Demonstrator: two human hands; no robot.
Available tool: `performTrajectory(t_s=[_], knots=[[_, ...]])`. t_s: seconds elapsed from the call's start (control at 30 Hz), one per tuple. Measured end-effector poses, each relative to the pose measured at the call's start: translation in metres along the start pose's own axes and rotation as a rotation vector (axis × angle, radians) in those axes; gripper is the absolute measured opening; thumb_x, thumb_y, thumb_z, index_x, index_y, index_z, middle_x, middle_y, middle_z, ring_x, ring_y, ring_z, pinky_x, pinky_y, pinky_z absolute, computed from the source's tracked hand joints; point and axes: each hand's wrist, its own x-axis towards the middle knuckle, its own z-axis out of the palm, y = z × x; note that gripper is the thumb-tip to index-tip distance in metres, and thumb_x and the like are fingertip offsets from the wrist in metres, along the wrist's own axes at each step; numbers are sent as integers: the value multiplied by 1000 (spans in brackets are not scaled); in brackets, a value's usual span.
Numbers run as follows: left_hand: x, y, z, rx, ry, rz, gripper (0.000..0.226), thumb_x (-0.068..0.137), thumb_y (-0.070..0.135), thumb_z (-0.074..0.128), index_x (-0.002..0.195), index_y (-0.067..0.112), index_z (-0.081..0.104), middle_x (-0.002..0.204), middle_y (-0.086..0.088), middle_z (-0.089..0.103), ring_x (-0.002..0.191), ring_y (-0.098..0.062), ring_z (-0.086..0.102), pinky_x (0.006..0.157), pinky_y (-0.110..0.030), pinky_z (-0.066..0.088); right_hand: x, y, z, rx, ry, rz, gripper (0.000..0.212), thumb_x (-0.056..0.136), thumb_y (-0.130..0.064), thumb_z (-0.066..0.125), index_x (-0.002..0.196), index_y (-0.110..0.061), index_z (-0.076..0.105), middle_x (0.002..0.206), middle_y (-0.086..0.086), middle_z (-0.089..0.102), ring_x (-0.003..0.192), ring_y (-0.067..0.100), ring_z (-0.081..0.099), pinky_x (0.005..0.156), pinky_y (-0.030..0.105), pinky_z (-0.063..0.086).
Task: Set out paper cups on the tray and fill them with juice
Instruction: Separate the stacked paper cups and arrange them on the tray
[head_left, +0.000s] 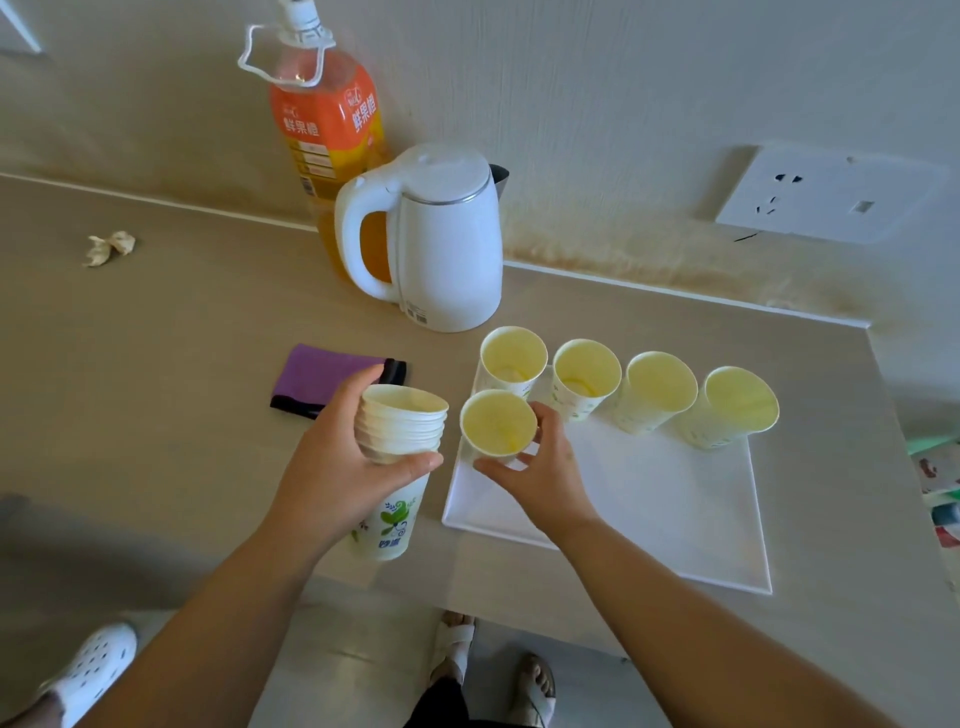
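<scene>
Four paper cups (623, 387) are stood in a row at the far edge of the tray (649, 499); a fifth cup (497, 428) is held there by the right hand (540, 467); the cup stack (400, 447) is gripped by the left hand (332, 457); no juice is poured yet; the juice bottle (324, 130) is kept far behind the kettle (431, 239)

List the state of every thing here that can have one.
Orange plastic juice bottle: upright, capped.
White electric kettle: upright, lid shut.
Row of four white paper cups: upright on white square tray.
Fifth paper cup: upright, gripped by right hand at the tray's left edge.
Nested stack of paper cups: held by left hand, off the tray.
Purple cloth: folded, flat.
White wall socket: nothing plugged in.
</scene>
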Motion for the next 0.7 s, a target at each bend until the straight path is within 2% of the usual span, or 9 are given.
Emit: performTrajectory(t_s=[0.07, 0.13, 0.23, 0.33, 0.47, 0.63, 0.7], knots=[[1, -2, -2, 4, -2, -4, 93, 64, 32, 85, 140, 41, 32, 117, 21, 48, 110, -5, 51, 88, -26, 40, 2, 4, 1, -1, 6, 6, 72, 67, -19, 85, 120, -28, 38, 111, -21, 48, 105, 4, 50, 87, 17, 46], [1, -3, -2, 10, -3, -2, 92, 64, 33, 85, 139, 41, 33, 116, 22, 48, 110, -5, 51, 88, -26, 41, 3, 10, 2, -23, -4, 2, 78, 65, -18, 86, 127, -25, 39, 118, -17, 50, 108, 4, 50, 88, 15, 44], [1, -5, -3, 16, -9, -3, 92, 63, 33, 86, 139, 42, 33, 117, 21, 50, 111, -6, 52, 89, -28, 42, 2, 17, 2, -85, -3, 9, 80, 69, -16, 84, 133, -22, 38, 129, -7, 49, 113, 9, 50, 92, 22, 44], [1, -5, -2, 19, -15, -1, 92, 63, 33, 86, 138, 42, 33, 118, 20, 51, 111, -7, 53, 89, -28, 43, 3, 19, 3, -142, 18, 28, 70, 73, -21, 81, 131, -22, 41, 128, -4, 52, 111, 13, 52, 91, 26, 45], [1, -3, -2, 24, -21, 5, 93, 63, 33, 86, 139, 42, 33, 119, 19, 51, 112, -6, 53, 91, -29, 43, 7, 18, 5, -188, 36, 15, 67, 73, -25, 81, 129, -21, 44, 126, -2, 53, 112, 16, 53, 94, 33, 46], [1, 2, 0, 51, -22, 14, 101, 60, 32, 88, 142, 36, 29, 119, 17, 49, 109, -6, 51, 87, -27, 42, 5, 16, -4, -179, -23, 68, 71, 71, -20, 82, 130, -23, 43, 126, -6, 50, 111, 10, 51, 93, 27, 47], [0, 5, 3, 85, -11, 28, 98, 57, 31, 89, 137, 29, 33, 111, 21, 48, 106, -8, 52, 84, -27, 42, -2, 9, -15, -209, 14, 52, 56, 75, -16, 78, 122, -22, 48, 118, -7, 54, 104, 9, 54, 83, 17, 47]])
